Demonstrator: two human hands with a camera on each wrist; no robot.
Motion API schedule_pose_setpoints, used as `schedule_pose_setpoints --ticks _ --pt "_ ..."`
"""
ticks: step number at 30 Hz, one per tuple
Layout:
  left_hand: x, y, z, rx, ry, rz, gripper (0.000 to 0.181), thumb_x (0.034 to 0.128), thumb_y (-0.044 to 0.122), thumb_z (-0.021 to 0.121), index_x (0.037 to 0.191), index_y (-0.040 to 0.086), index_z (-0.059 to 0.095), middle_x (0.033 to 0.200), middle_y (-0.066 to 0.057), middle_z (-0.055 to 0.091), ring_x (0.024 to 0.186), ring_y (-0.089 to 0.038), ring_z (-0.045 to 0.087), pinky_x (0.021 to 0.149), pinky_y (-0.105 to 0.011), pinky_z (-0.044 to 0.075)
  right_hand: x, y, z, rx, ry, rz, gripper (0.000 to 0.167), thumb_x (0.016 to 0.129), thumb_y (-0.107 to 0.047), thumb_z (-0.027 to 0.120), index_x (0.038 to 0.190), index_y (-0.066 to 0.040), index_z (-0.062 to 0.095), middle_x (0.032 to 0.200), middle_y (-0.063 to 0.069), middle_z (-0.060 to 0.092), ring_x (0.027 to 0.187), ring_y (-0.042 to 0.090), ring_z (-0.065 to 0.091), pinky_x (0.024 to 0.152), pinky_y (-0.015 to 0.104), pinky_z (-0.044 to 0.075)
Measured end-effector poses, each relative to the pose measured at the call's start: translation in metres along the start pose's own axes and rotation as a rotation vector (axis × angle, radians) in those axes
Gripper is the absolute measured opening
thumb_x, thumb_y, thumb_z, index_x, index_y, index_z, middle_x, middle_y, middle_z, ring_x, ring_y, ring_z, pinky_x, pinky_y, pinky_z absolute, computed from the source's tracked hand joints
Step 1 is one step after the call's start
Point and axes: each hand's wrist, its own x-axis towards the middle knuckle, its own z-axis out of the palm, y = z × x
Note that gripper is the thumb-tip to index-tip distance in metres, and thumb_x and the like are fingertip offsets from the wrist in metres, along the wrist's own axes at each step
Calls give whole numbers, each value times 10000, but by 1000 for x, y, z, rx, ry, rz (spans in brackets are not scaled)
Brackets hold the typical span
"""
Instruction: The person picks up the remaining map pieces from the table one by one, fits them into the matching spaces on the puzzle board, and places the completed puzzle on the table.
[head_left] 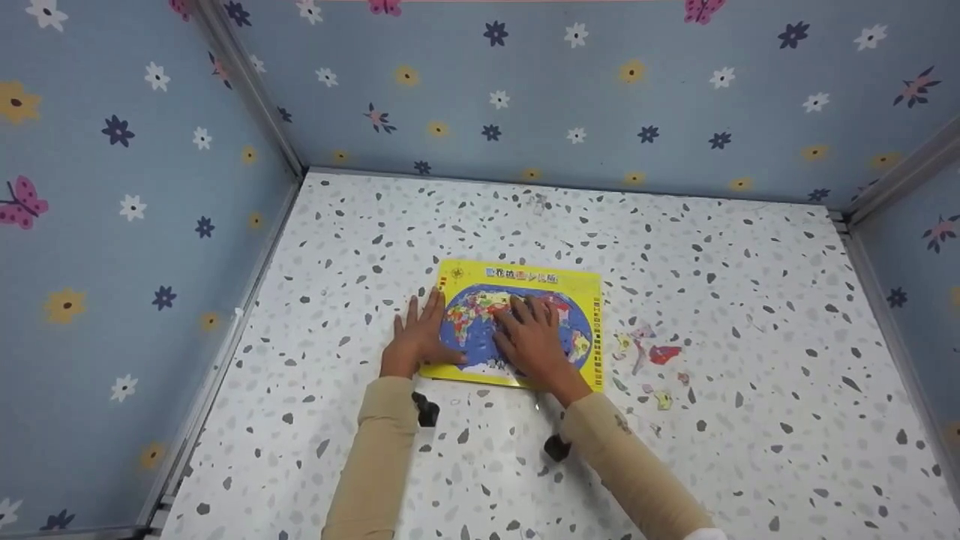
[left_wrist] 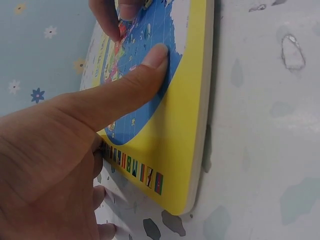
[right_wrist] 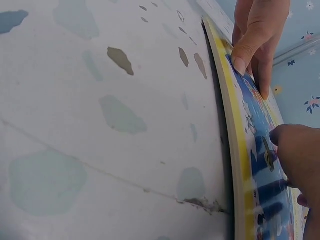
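Observation:
A yellow-bordered world map puzzle board (head_left: 581,281) with a blue oval map lies flat on the speckled table. My left hand (head_left: 420,337) rests at its left side, fingers spread along the edge. Its thumb (left_wrist: 135,87) lies nearly straight over the board's corner, near printed flags. My right hand (head_left: 534,341) is over the map's middle, fingertips touching the surface. Whether a small piece sits under those fingertips is hidden. Right of the board lie several loose puzzle pieces, among them a red piece (head_left: 664,354) and a yellow piece (head_left: 663,399).
White terrazzo-patterned table (head_left: 750,300) surrounds the board. Blue flowered panels (head_left: 525,97) stand along the back and both sides, joined by metal posts (head_left: 255,90). A black wrist device (head_left: 426,411) shows beside the left sleeve, another black device (head_left: 556,448) by the right sleeve.

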Motion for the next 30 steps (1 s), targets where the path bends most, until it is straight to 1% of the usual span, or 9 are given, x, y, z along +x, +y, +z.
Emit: schedule_pose_setpoints --ticks 3,6,10,13,18,22,26,30 --pt "1 1 0 0 1 2 1262 677 498 824 1550 164 -25 1620 7 -116 1473 -312 -158 1181 -560 -57 0 1 -1 27 14 24 414 964 -406 508 1333 -223 550 1425 91 462 1353 322 332 1121 572 173" --pt "1 1 -1 -2 -1 0 1259 680 488 825 1550 168 -26 1620 8 -118 1472 -313 -161 1179 -564 -61 -1 3 -2 46 46 45 408 958 -387 530 1313 -191 564 1418 93 464 1349 312 337 1124 560 172" --pt "0 1 -1 1 1 0 1245 688 478 822 1551 159 -17 1621 1 -110 1472 -323 -155 1176 -575 -56 -2 6 -5 61 108 43 359 934 -329 592 1242 -147 611 1375 120 506 1310 332 395 1093 577 226" --pt "0 0 -1 5 3 4 1244 688 479 822 1551 152 -13 1622 -2 -108 1473 -329 -147 1173 -584 -49 -3 9 -9 74 135 37 330 918 -296 621 1204 -131 629 1341 137 534 1284 347 424 1073 580 261" --pt "-1 1 -1 -2 2 0 1253 683 469 829 1551 162 -21 1620 12 -119 1473 -323 -152 1173 -583 -50 -6 13 -16 107 138 58 339 923 -293 619 1222 -133 626 1360 138 515 1299 334 409 1075 586 271" --pt "-2 3 -3 -3 -1 3 1243 695 462 824 1550 154 -24 1620 0 -121 1470 -335 -152 1169 -593 -49 -9 18 -22 120 125 90 337 926 -306 617 1226 -154 622 1382 129 494 1324 305 380 1097 571 251" --pt "-2 4 -3 3 -4 -2 1244 690 474 823 1550 160 -20 1620 5 -120 1472 -330 -150 1173 -585 -47 -13 23 -28 138 132 115 322 917 -297 631 1212 -169 615 1385 124 495 1334 320 381 1108 536 236" --pt "-2 3 -2 8 -5 -7 1249 687 477 825 1550 166 -24 1618 13 -125 1472 -326 -153 1174 -583 -48 -18 29 -31 156 141 135 338 913 -293 636 1222 -157 623 1385 117 499 1333 322 384 1107 528 237"
